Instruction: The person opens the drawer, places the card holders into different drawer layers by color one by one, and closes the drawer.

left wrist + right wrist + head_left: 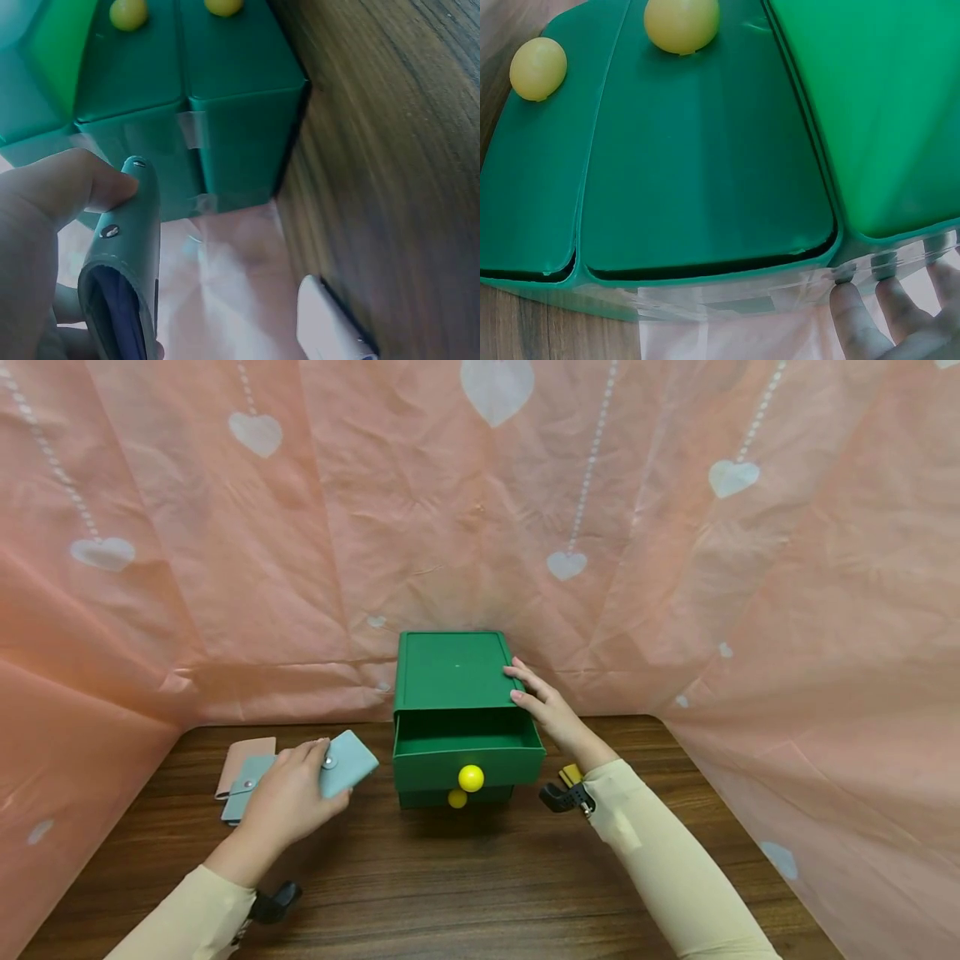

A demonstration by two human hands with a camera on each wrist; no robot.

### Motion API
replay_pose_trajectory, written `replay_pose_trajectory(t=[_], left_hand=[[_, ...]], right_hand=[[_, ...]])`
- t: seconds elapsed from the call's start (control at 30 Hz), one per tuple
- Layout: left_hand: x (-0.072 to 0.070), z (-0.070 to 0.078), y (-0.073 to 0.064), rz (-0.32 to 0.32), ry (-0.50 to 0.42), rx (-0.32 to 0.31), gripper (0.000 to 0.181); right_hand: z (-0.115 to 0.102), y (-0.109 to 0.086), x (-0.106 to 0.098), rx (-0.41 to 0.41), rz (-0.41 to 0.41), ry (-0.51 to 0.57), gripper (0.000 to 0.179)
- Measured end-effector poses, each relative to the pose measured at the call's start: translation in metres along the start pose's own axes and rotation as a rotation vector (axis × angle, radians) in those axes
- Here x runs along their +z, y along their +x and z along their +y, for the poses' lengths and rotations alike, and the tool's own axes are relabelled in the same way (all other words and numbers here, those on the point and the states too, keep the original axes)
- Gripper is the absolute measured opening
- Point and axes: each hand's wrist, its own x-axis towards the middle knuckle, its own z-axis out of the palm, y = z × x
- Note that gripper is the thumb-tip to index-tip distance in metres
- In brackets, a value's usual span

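My left hand (296,785) grips a small light blue wallet (348,765) with a round snap, raised left of the green drawer box (453,670). In the left wrist view, a thumb presses on the wallet (127,225) near its snaps, and the open end shows a dark inside. The top section of the box stands open at the front, above two yellow knobs (471,778). My right hand (555,714) rests against the box's upper right side, its fingers fairly straight; in the right wrist view, fingertips (855,319) touch that wall.
Another light blue wallet (238,793) and a pink one (243,756) lie on the wooden table (420,893) at the left, partly behind my left hand. A small yellow item (570,774) lies beside my right wrist. Pink cloth with white hearts (566,565) hangs behind the table.
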Motion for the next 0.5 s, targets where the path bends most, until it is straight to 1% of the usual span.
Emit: replay_pose_trajectory(t=[0.1, 0.33, 0.5], left_hand=[[-0.005, 0.002, 0.001, 0.016, 0.001, 0.016, 0.083], [-0.017, 0.007, 0.006, 0.082, -0.004, 0.067, 0.082], [-0.027, 0.012, 0.01, 0.1, -0.019, 0.086, 0.08]], right_hand=[[0.0, 0.0, 0.0, 0.002, 0.003, 0.0, 0.051], [0.0, 0.0, 0.0, 0.001, 0.005, -0.005, 0.051], [0.0, 0.0, 0.0, -0.006, 0.006, -0.007, 0.051]])
